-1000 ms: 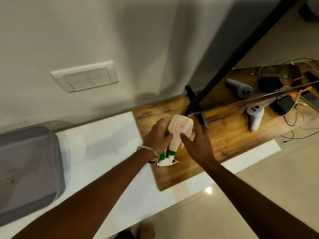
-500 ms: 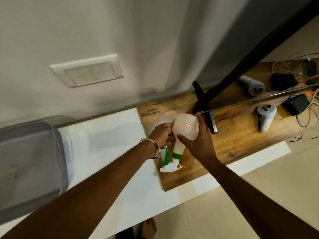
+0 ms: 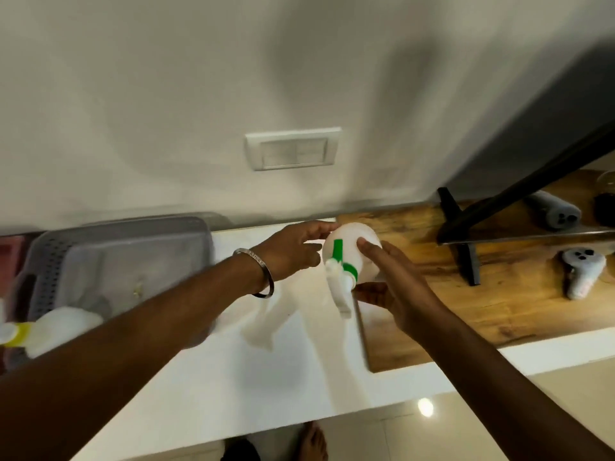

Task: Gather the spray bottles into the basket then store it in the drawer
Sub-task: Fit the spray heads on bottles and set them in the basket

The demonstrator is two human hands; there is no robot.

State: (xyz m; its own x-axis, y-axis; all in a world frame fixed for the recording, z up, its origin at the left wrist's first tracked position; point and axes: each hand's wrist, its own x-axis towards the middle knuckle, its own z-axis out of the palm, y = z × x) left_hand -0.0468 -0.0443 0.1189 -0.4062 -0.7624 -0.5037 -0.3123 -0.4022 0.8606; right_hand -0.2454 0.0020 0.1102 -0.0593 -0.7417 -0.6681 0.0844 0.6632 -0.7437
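Note:
A white spray bottle point(image 3: 366, 257) with a green collar and trigger is lifted above the counter, its nozzle pointing toward me. My right hand point(image 3: 396, 287) grips its body from the right. My left hand point(image 3: 293, 251) touches the bottle's left side with loosely bent fingers. A grey perforated basket point(image 3: 46, 257) stands at the left on the white counter. A second white spray bottle point(image 3: 63, 327) with a yellow collar lies at the basket's near edge.
A wooden board point(image 3: 482, 314) covers the counter's right part, carrying a black stand point(image 3: 466, 261) and two game controllers point(image 3: 582, 271). A switch plate point(image 3: 293, 151) is on the wall. A red bin point(image 3: 11, 257) sits left of the basket. Bare feet point(image 3: 312, 440) show below.
The bottle has been raised off the wooden board and turned so its nozzle faces me. Both hands moved with it toward the left, and the basket has come further into view.

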